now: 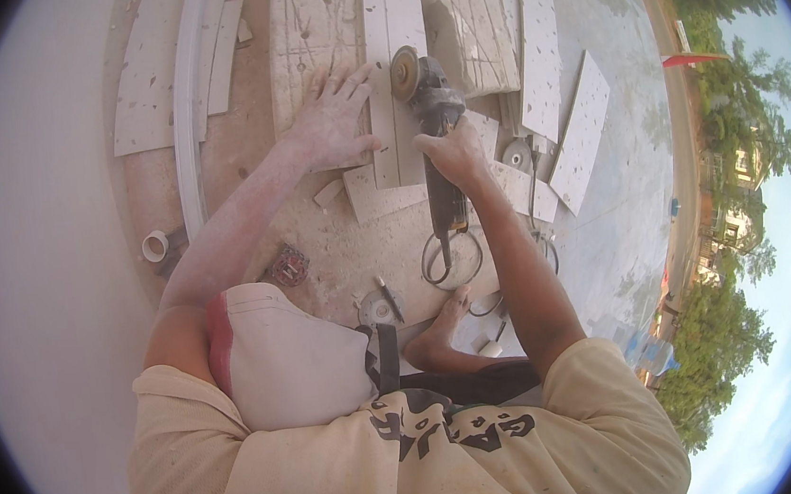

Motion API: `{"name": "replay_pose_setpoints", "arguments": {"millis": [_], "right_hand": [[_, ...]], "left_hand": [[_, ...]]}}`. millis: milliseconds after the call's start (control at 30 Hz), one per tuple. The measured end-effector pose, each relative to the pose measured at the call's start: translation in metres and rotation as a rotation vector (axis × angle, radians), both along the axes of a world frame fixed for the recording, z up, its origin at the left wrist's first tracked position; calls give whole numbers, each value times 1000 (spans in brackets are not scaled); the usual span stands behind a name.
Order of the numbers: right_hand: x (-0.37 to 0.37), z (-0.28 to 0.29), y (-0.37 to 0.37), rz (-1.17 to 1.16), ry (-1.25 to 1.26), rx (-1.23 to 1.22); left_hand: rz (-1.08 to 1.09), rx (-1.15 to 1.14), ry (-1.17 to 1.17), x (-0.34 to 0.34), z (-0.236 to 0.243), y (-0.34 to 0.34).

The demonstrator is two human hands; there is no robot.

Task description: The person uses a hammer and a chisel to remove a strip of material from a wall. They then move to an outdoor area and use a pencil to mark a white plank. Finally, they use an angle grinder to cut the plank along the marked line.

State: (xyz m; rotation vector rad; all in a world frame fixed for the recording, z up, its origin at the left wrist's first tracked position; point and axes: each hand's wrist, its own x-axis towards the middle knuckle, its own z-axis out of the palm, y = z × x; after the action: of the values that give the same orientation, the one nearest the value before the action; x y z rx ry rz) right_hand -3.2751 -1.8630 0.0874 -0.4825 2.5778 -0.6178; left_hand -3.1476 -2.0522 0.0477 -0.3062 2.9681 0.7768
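My right hand [459,157] is wrapped around the body of a dark angle grinder [439,109], just below its head. The grinder's round disc [405,73] stands over a long, narrow white plank [397,166]; I cannot tell whether it touches. To the left, my dusty left hand [331,125] lies with fingers spread on a scored, pale block [312,26], its thumb reaching toward the plank's edge. A second rough block [476,39] sits to the right of the plank. The grinder's cord [445,271] loops down toward my bare foot [440,331].
Speckled white boards [581,134] lie to the right, and more boards [147,90] to the left beside a long pale strip [184,105]. Loose discs [516,154], a marker-like stick [389,300], a crumpled packet [288,265] and a short white pipe [155,244] lie on the dusty floor.
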Motion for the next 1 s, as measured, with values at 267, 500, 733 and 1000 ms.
{"name": "replay_pose_setpoints", "arguments": {"millis": [267,500,733,1000], "right_hand": [[-1,-3,-1,-14,-30,34],[-10,-15,-1,50,51,-60],[-12,-19,1,58,87,-27],[-8,3,-8,-2,-119,67]], "left_hand": [[5,4,45,1,-10,0],[2,4,44,0,-10,0],[-2,12,27,-1,-5,1],[-5,12,44,0,-8,0]]}}
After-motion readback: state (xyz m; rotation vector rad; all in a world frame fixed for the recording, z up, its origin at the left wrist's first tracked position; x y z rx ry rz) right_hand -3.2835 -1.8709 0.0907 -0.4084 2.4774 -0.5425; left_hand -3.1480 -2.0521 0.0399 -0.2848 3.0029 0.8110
